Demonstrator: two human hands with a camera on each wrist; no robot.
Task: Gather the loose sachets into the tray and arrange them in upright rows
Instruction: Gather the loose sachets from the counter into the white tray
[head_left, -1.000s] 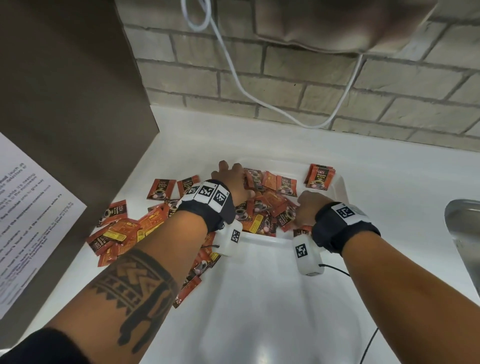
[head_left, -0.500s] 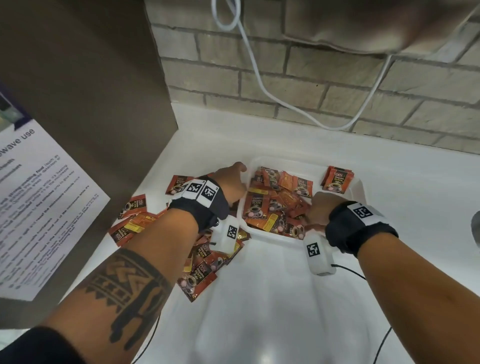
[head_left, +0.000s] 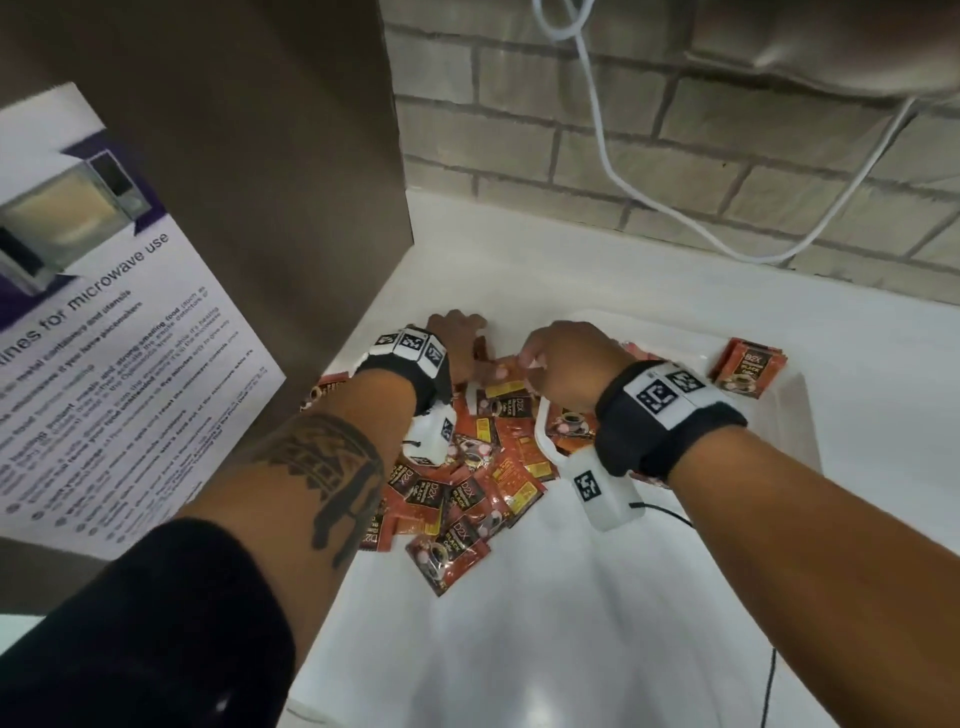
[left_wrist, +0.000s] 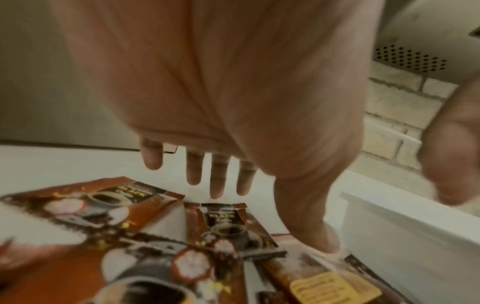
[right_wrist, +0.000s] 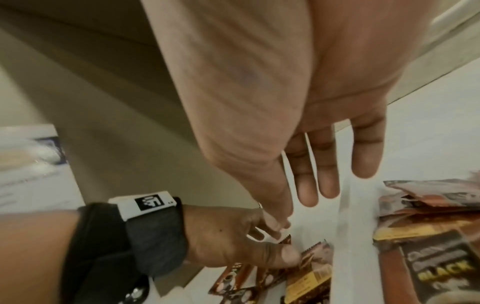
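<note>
While I watched the head feed, both hands sat over the sachet pile at the tray's left edge. Left hand (head_left: 457, 340) was reaching out over the white counter (head_left: 545, 623), beyond the pile. Its wrist view showed the fingers (left_wrist: 217, 181) straight and slightly spread, tips just above the counter, thumb pointing down at a sachet beside the tray wall, gripping nothing. Right hand (head_left: 566, 364) was just beside it, over the tray's left rim. Right wrist view showed its fingers (right_wrist: 324, 174) straight and relaxed too, holding nothing. From that view, the two hands looked close enough to touch at the fingertips; I couldn't confirm contact.

Loose sachets (head_left: 467, 499) (red-brown coffee packs, "BLACK" printed on them) lay flat and overlapping on the counter, left of and in front of the white tray (head_left: 800, 415). More sachets lay inside the tray under the right wrist, mostly hidden. One small stack of sachets (head_left: 750, 366) stood leaning in the tray's far right corner.

Left of the counter stood a brown panel with a microwave-use notice (head_left: 104, 374) on it. Behind was a brick wall (head_left: 675, 135) with a white cable (head_left: 608, 156) looping down it. Both wrists wore black bands with white marker tags.
</note>
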